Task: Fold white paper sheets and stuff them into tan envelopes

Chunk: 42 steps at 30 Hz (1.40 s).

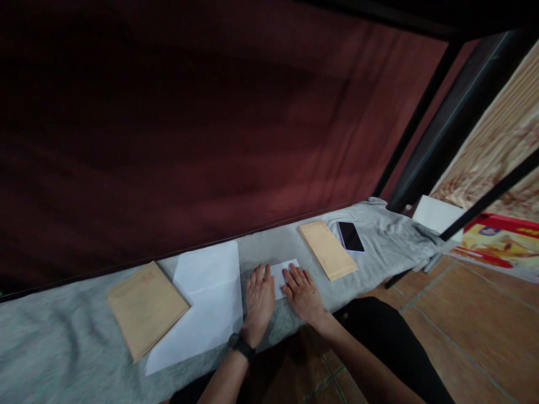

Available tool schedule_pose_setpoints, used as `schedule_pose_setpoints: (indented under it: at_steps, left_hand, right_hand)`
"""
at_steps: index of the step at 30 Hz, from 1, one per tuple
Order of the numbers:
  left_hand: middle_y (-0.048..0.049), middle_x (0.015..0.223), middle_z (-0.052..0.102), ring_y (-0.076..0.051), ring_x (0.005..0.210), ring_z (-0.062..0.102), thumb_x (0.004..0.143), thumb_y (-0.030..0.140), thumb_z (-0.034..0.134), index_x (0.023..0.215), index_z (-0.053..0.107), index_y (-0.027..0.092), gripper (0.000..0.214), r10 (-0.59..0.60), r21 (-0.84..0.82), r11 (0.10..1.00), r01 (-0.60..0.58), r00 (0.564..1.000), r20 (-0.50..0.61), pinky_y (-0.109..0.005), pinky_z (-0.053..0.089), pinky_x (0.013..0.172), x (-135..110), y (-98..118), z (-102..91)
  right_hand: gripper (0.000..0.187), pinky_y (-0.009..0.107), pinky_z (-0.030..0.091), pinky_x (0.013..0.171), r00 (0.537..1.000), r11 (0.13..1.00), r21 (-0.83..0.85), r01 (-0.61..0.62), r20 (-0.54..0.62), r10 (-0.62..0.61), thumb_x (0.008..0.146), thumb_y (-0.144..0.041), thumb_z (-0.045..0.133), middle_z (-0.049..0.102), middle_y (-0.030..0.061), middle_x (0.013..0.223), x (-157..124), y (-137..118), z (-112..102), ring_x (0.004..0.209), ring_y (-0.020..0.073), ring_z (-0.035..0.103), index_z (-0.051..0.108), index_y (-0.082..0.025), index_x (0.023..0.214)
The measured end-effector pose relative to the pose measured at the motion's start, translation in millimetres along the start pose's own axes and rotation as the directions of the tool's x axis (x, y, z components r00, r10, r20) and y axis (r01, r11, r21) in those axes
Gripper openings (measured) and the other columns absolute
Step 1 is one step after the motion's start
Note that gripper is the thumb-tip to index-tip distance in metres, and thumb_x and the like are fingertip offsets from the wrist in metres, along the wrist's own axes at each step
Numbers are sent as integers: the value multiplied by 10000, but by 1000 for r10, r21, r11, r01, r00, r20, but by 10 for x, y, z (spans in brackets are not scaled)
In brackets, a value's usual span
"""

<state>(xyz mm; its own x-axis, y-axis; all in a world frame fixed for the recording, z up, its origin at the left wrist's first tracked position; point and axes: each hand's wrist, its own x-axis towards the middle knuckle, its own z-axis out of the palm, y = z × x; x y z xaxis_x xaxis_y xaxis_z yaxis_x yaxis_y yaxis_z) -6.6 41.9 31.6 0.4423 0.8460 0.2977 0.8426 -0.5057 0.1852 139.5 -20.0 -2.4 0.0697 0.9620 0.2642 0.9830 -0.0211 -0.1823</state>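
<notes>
Both hands lie flat on a small folded white paper on the grey cloth-covered table. My left hand, with a dark watch at the wrist, presses the paper's left part with fingers stretched out. My right hand rests on its right part, fingers spread and flat. Neither hand holds anything.
A larger white sheet lies left of the hands, with a brown envelope overlapping its left side. Another brown envelope and a dark phone lie to the right. A dark red curtain hangs behind the table. Tiled floor lies at the right.
</notes>
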Motion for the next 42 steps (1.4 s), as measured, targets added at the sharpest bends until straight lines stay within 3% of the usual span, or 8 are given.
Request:
schedule_pose_setpoints:
  at_steps: [3, 8, 11, 14, 26, 36, 42]
  left_hand:
    - [-157, 1537, 451, -274, 1444, 383, 997, 277, 377, 1458, 464, 105, 500, 130, -4, 991, -130, 991, 29, -458, 309, 1194, -50, 46, 168]
    - [-179, 1565, 394, -266, 1470, 338, 999, 283, 319, 1488, 407, 46, 551, 140, 50, 988, -145, 986, 91, -460, 267, 1220, -78, 2, 349]
    - [-158, 1573, 385, -247, 1476, 325, 976, 195, 302, 1497, 407, 74, 546, 152, 72, 984, -161, 982, 114, -447, 260, 1224, -73, -30, 380]
    - [-164, 1579, 367, -253, 1482, 309, 959, 158, 293, 1496, 409, 63, 557, 133, 79, 986, -146, 980, 147, -443, 254, 1226, -68, -38, 384]
    - [-188, 1581, 351, -277, 1502, 254, 966, 272, 325, 1503, 372, 21, 595, 21, 54, 998, -26, 996, 86, -455, 249, 1220, -124, -159, 347]
    - [-213, 1532, 433, -304, 1470, 329, 948, 257, 354, 1479, 406, 36, 578, -29, -52, 998, 27, 999, -30, -510, 312, 1184, -273, -268, 349]
    - [-228, 1417, 559, -303, 1338, 513, 916, 190, 406, 1402, 484, 22, 520, -107, -202, 974, 99, 994, -27, -466, 407, 1122, -196, -253, 281]
  right_hand:
    - [478, 487, 254, 1195, 1000, 1000, 14, 1, 12, -2, 1045, -327, 356, 396, 117, 1564, 7, 0, -33, 1451, 266, 364, 456, -185, 1490]
    - [477, 465, 269, 1202, 999, 996, 84, -29, 17, 28, 1050, -269, 286, 449, 130, 1531, 140, -42, -78, 1444, 243, 378, 508, -114, 1443]
    - [485, 435, 301, 1195, 998, 990, 128, 57, 33, -62, 1063, -294, 262, 449, 98, 1537, 261, -103, -53, 1440, 212, 385, 464, -141, 1476]
    - [485, 436, 303, 1194, 988, 981, 132, 144, 44, -151, 1069, -333, 267, 446, 77, 1542, 327, -111, -2, 1445, 197, 376, 415, -193, 1509]
    - [564, 435, 242, 1202, 1000, 1000, -18, 5, 18, -5, 1058, -443, 291, 368, 108, 1574, 206, 288, 48, 1455, 249, 357, 388, -137, 1522]
    - [562, 455, 275, 1183, 1000, 998, -54, -25, 8, 26, 1049, -431, 327, 393, 110, 1563, 91, 415, 1, 1443, 266, 376, 391, -132, 1520]
    - [564, 454, 267, 1187, 999, 998, -47, -35, 13, 36, 1044, -421, 346, 403, 116, 1558, 99, 391, -14, 1445, 268, 371, 397, -116, 1514]
